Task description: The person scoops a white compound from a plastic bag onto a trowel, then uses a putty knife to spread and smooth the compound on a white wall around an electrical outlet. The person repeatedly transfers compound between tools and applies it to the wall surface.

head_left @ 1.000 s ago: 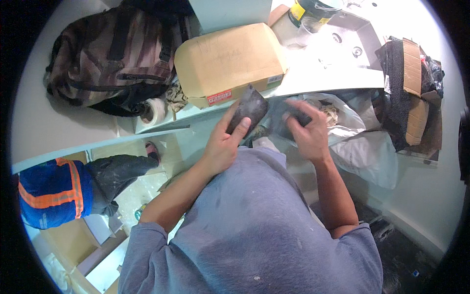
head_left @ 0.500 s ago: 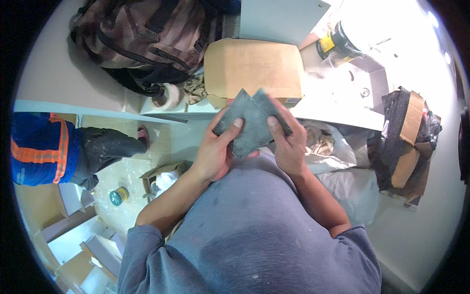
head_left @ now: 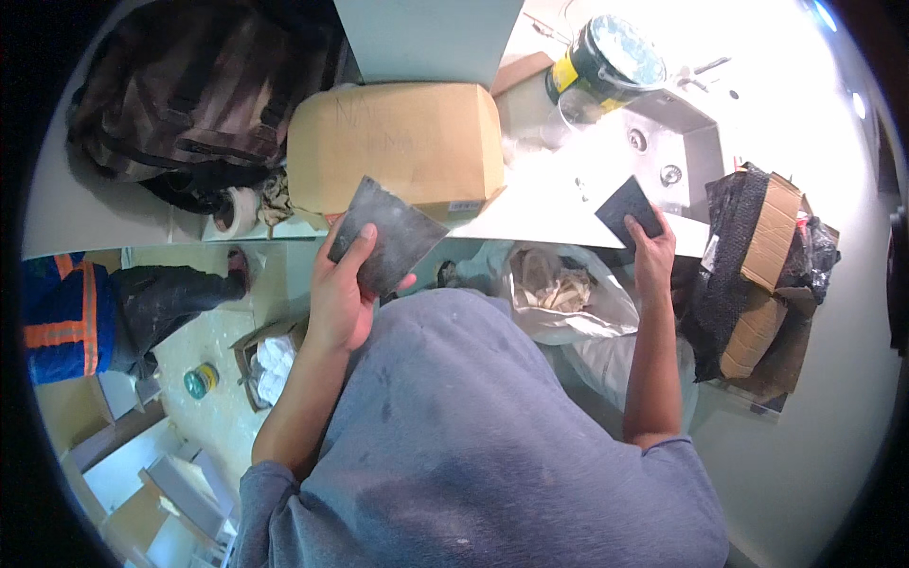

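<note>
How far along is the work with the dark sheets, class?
Done: the dark sheet has been split in two, one piece per hand. In hand: the left hand grips the larger grey sheet; the right hand holds the smaller dark piece at the white countertop. Left: neither piece has been put to any surface yet.

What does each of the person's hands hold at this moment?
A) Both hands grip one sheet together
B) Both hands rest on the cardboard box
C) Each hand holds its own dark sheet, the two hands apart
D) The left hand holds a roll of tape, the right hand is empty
C: the left hand grips a dark grey sheet in front of the cardboard box, while the right hand holds a smaller dark sheet out by the sink.
</note>
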`<state>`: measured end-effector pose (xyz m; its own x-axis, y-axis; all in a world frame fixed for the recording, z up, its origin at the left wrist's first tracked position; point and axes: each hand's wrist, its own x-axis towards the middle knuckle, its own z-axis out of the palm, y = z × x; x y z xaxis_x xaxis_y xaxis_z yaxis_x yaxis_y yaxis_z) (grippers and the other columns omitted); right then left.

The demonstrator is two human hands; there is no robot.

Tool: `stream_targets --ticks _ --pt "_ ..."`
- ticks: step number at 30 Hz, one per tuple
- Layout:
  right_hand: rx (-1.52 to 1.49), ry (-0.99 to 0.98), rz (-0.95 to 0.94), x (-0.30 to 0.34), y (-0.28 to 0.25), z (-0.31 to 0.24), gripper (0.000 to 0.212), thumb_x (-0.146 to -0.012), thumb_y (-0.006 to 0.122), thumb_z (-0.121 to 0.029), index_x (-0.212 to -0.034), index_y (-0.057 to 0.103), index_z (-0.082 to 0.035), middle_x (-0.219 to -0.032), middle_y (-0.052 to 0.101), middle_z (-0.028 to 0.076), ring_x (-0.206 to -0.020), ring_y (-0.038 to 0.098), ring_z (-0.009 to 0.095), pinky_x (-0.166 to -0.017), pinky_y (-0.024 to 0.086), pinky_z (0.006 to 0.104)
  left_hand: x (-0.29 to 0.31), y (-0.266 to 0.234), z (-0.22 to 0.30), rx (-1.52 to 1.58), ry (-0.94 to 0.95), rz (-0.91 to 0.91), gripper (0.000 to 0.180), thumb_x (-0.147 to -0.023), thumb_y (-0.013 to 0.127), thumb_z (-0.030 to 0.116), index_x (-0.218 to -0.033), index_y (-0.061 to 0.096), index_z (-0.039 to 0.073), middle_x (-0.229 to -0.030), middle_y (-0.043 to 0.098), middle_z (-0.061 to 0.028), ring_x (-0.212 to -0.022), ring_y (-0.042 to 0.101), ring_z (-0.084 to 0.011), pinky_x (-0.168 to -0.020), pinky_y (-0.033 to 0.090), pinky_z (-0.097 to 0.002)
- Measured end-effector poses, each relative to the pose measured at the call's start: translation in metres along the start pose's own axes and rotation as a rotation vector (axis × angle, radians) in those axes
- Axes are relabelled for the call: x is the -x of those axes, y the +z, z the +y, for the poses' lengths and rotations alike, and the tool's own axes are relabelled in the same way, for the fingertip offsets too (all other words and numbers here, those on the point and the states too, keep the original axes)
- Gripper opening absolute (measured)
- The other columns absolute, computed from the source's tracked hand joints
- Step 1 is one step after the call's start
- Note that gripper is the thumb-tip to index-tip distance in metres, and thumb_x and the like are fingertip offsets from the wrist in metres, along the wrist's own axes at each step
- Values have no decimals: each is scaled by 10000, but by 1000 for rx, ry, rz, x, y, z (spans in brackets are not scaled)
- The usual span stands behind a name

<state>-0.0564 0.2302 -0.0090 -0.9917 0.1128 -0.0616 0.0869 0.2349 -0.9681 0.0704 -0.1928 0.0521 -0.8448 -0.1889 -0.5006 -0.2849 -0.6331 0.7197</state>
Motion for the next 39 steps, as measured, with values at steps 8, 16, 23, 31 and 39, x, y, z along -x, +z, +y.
stream_targets --ticks 8,16,23,31,39 --pt "1195 -507 -223 -39 18 42 507 -893 565 17 -1313 710 -229 -1313 688 5 -1257 588 219 -1067 389 427 14 44 0 278 -173 -25 337 -1058 568 258 -1199 601 -46 -1054 680 -109 -899 713 -222 -629 674 -370" --pt "1207 -361 -456 -47 -3 56 525 -854 518 44 -1252 748 -210 -1312 697 8 -1234 601 223 -1064 388 462 60 85 10 562 -149 -290 578 -1145 220 432 -1246 594 2 -691 540 -61 -598 493 -151 -570 454 -285" --pt "1144 -458 -425 -59 5 54 489 -901 501 12 -1264 748 -203 -1304 705 26 -1207 614 232 -1013 390 438 63 104 6 425 -99 -337 617 -1143 190 450 -1205 646 40 -668 631 -66 -629 544 -165 -758 459 -370" --pt "1141 -454 -371 -71 16 61 519 -892 473 30 -1277 741 -190 -1331 698 46 -1212 628 253 -998 402 471 49 83 -12 402 -115 -249 457 -1096 441 366 -1280 589 -26 -1039 740 -158 -864 717 -259 -856 560 -424" --pt "1182 -297 -652 -56 -12 8 443 -909 499 17 -1186 778 -186 -1185 746 73 -1062 692 284 -967 433 543 -6 81 -51 -23 -59 -129 465 -929 648 27 -1375 515 20 -1223 634 -82 -1075 666 -168 -932 571 -348"
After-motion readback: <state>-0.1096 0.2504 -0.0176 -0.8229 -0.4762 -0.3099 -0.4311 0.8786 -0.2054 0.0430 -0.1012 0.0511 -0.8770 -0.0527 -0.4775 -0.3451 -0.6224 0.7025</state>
